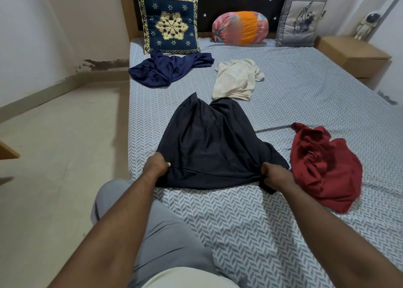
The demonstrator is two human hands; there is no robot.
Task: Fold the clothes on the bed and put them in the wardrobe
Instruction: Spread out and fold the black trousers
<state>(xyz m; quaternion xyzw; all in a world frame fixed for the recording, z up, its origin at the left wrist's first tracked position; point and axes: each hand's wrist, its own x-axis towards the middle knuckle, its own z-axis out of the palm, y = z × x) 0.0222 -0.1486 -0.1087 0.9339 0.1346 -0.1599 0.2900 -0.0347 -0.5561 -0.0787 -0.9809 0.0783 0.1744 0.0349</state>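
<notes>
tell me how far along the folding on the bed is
Done: nothing looks folded yet, and no wardrobe is in view. In hand: the left hand and right hand grip the near edge of the black smooth-fabric garment, spread on the grey-patterned bed sheet. Left: the crumpled red cloth garment, the cream T-shirt and the shiny dark blue garment, all unfolded, then putting everything away.

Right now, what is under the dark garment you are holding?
The patterned bedsheet shows beside the dark garment, gripped by the left hand and right hand. Anything beneath its middle is covered.
</notes>
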